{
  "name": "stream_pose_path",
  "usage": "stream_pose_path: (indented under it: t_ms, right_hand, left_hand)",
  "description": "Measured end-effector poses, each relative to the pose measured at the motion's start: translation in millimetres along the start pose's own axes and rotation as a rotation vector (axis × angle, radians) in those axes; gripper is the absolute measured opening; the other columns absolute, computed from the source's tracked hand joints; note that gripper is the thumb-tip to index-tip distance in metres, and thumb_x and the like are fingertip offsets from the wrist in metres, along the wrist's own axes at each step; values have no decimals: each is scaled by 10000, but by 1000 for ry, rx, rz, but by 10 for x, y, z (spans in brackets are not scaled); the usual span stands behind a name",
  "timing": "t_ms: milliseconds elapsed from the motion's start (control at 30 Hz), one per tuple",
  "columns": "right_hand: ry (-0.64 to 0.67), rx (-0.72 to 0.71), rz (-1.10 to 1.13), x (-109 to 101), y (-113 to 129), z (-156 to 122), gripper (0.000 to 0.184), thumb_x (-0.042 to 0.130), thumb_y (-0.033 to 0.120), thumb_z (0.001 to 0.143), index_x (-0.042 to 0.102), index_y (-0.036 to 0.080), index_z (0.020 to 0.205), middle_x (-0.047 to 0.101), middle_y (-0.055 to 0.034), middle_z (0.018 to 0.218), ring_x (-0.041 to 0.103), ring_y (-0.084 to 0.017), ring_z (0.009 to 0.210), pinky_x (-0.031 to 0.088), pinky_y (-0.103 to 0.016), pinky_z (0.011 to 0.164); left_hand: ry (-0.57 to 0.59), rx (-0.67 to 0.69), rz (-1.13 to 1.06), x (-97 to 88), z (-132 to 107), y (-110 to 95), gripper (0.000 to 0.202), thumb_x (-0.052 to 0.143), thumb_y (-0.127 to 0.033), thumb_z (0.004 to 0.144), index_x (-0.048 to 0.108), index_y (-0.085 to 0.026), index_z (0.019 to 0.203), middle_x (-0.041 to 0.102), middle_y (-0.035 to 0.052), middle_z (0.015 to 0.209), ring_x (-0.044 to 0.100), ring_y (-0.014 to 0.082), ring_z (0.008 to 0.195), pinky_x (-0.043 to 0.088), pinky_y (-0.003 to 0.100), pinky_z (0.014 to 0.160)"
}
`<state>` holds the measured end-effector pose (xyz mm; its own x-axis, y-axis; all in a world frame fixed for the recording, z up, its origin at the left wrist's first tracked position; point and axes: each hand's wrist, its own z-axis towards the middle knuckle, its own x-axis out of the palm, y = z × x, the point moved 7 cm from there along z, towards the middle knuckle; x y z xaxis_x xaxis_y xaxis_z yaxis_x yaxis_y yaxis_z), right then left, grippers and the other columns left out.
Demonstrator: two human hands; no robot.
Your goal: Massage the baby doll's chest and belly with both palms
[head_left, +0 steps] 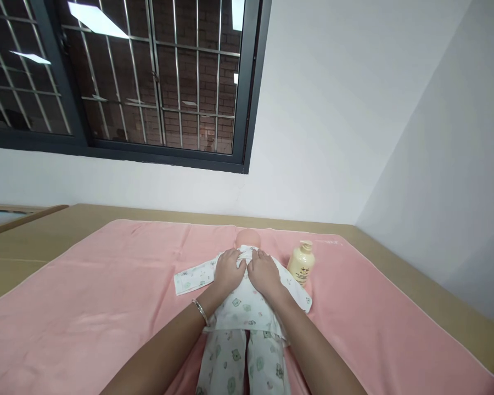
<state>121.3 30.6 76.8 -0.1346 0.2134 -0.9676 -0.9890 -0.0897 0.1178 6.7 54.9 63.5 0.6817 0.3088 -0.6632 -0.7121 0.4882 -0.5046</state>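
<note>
The left hand (229,270) wears a silvery bangle (200,311) at its wrist.

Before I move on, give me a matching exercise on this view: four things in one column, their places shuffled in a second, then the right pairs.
Things
1. Cream pump bottle
2. Silver bracelet
3. Patterned white top
4. Barred window

Places
A. Around the left wrist
B. Set in the white wall
C. On the pink sheet, beside a sleeve
D. Under the left hand and the right hand

Right pairs: 1-C, 2-A, 3-D, 4-B
</note>
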Motion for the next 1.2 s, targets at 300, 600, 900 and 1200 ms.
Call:
stream_pose_path:
  t_ms: [300, 600, 900, 1200]
  right_hand:
    - [-173, -43, 137, -366, 36, -40, 585, 367, 225, 895, 338, 57, 1454, 238, -191, 1552, 173, -291, 1448, 138, -465, 1160]
    - [-141, -236, 192, -244, 323, -133, 500, 408, 330, 921, 466, 142, 1380, 381, -140, 1496, 275, -257, 1414, 140, -476, 1165]
    - [-172, -160, 185, -155, 260, -85, 442, 407, 278, 916, 538, 145, 1317, 424, -146, 1465, 317, -277, 1389, 177, -500, 1145]
    - [-237, -179, 234, -239, 300, -93, 371, 433, 226, 888, 625, 156, 1197, 502, -137, 1403, 389, -255, 1343, 213, -464, 1141]
  left_hand:
    - [-135, 62, -88, -17, -53, 59, 381, 381, -317, 940, 557, -151, 1235, 589, 140, 1282, 488, 282, 1256, 371, 492, 1065]
    - [-335, 161, -291, -111, -150, 128, 551, 206, -462, 1000, 284, -207, 1483, 334, 117, 1528, 206, 236, 1455, 182, 505, 1188]
    - [-290, 115, -348, -86, -150, 168, 488, 239, -402, 1004, 435, -198, 1401, 422, 112, 1475, 316, 231, 1409, 263, 507, 1168]
    - [-272, 102, -308, -71, -135, 173, 453, 283, -366, 994, 487, -206, 1365, 452, 103, 1460, 290, 239, 1427, 224, 533, 1181]
